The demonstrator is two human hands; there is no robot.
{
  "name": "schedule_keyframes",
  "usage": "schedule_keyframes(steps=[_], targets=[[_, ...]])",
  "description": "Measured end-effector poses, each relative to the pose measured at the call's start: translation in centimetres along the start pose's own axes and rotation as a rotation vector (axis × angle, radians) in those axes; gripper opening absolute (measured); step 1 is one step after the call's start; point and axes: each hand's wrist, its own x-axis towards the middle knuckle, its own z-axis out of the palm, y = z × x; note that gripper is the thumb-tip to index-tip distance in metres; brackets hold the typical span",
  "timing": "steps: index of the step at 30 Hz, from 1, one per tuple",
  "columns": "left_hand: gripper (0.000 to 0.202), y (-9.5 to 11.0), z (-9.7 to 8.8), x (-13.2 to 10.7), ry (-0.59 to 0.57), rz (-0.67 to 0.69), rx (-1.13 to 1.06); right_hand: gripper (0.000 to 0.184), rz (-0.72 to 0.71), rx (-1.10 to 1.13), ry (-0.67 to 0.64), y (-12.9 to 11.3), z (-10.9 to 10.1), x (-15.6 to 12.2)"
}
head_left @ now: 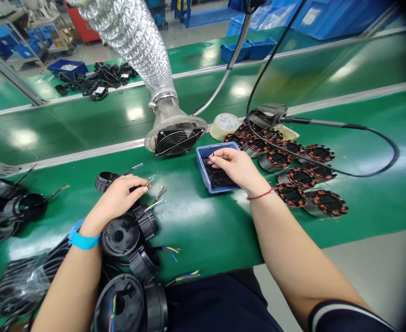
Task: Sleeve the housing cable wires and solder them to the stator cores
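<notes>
My left hand (126, 192) is closed, thumb and fingertips pinching the thin colored wires (150, 180) of a cable. Beneath and beside it lie black round plastic housings (120, 235) with cable ends showing blue, yellow and brown wires (155, 204). Over a small blue bin (208, 183), my right hand (232, 167) has its fingertips pinched together. A tiny dark piece shows at those fingertips, apparently one of the thin black tubes (217, 177) that fill the bin. The palm side of both hands is hidden.
Right of the bin stand several copper-wound motor stators (294, 177), with a tape roll (225, 125) behind. A fume extraction hood (175, 133) hangs over the green bench. A black cable tool (313, 121) crosses above the stators. More housings (26, 207) and bagged cables (26, 281) lie left.
</notes>
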Motion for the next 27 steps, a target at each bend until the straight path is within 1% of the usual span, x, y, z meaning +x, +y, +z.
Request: schedule_keyframes(steps=[2, 4, 6, 8, 10, 12, 14, 17, 25, 27], targets=[[0.034, 0.0, 0.1, -0.1, 0.026, -0.054, -0.067, 0.027, 0.018, 0.084, 0.006, -1.2, 0.3, -0.2], [0.033, -0.1, 0.1, -0.2, 0.044, -0.104, -0.145, 0.027, 0.029, 0.199, -0.031, -2.8, 1.0, -0.6], [0.032, 0.0, 0.2, -0.3, 0.054, -0.133, -0.21, 0.025, 0.017, 0.301, -0.135, -4.7, 2.2, -0.9], [0.03, 0.0, 0.1, -0.3, 0.069, -0.151, -0.256, 0.022, -0.022, 0.342, -0.273, -6.4, 4.0, -1.0], [0.028, 0.1, 0.1, -0.3, 0.085, -0.169, -0.289, 0.018, -0.076, 0.316, -0.405, -7.6, 5.9, -0.9], [0.027, 0.2, -0.1, -0.3, 0.09, -0.182, -0.322, 0.013, -0.156, 0.236, -0.482, -8.3, 7.6, -0.7], [0.027, 0.3, -0.2, -0.3, 0.085, -0.188, -0.362, 0.01, -0.231, 0.16, -0.499, -8.6, 9.0, -0.4], [0.026, 0.5, -0.2, -0.3, 0.08, -0.189, -0.406, 0.011, -0.26, 0.127, -0.486, -8.5, 10.0, -0.2], [0.026, 0.2, 0.1, -0.4, 0.076, -0.189, -0.408, 0.012, -0.248, 0.125, -0.439, -8.1, 9.7, -0.4], [0.026, 0.1, 0.1, -0.4, 0.072, -0.182, -0.394, 0.012, -0.247, 0.126, -0.446, -8.1, 9.7, -0.4]])
